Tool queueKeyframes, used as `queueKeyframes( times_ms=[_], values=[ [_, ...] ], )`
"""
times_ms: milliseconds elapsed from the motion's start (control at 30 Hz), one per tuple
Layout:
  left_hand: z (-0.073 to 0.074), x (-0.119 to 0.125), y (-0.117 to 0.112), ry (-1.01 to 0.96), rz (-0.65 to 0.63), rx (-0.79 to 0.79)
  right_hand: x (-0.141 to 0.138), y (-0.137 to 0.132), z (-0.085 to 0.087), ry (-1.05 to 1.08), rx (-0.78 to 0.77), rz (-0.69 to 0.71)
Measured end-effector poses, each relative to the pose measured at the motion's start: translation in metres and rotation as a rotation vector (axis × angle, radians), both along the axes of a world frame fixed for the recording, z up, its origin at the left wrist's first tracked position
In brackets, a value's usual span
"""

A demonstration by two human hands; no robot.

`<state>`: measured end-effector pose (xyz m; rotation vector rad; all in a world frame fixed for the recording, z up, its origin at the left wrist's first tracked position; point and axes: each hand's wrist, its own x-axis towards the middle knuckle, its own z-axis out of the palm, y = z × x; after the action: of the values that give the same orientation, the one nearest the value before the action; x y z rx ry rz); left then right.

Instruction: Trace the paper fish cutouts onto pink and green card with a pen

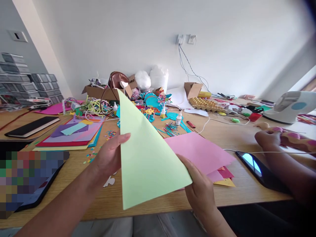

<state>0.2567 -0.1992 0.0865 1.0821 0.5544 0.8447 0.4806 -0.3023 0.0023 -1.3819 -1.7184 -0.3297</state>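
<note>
A light green sheet of paper [145, 161], shaped like a triangle, is held up above the front of the table. Its long slanting edge runs from the top left down to the right corner. My left hand [110, 153] grips the left edge, thumb on the near face and the other fingers hidden behind. At the right corner, my right hand [199, 184] is closed on the paper, its thumb mostly out of sight. Behind the green paper lie pink sheets [197, 149] on the table.
Coloured papers [71, 131] and a black notebook [32, 126] lie left, near a tablet [41, 177]. Glue bottles [178, 118] and craft pieces stand behind. At right, another person's hands [268, 138] hold a patterned piece beside a phone [259, 171]; a white cable crosses there.
</note>
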Motion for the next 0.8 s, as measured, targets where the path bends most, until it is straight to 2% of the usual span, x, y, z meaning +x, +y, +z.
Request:
queueKeyframes(
  times_ms=[100,200,300,367,533,600,700,800],
  values=[
    [0.016,0.015,0.009,-0.097,-0.001,0.088,0.002,0.003,0.007,0.142,-0.012,-0.014],
    [0.028,0.028,0.017,-0.133,0.006,0.144,0.005,0.003,0.018,0.225,0.046,-0.021],
    [0.027,0.030,0.018,-0.119,0.031,0.153,0.009,-0.003,0.025,0.187,0.088,-0.018],
    [0.016,0.025,0.017,-0.079,0.038,0.129,0.013,-0.009,0.022,0.108,0.069,-0.010],
    [-0.033,0.007,0.012,0.071,0.056,-0.019,0.022,-0.014,-0.004,-0.143,-0.084,0.008],
    [-0.048,0.002,0.011,0.095,0.098,-0.060,0.022,-0.011,-0.013,-0.240,-0.174,-0.018],
    [-0.060,-0.003,0.008,0.170,0.177,-0.117,0.019,-0.004,-0.019,-0.324,-0.285,-0.074],
    [-0.063,-0.009,0.006,0.244,0.101,-0.124,0.014,0.000,-0.019,-0.356,-0.362,-0.083]
  ],
)
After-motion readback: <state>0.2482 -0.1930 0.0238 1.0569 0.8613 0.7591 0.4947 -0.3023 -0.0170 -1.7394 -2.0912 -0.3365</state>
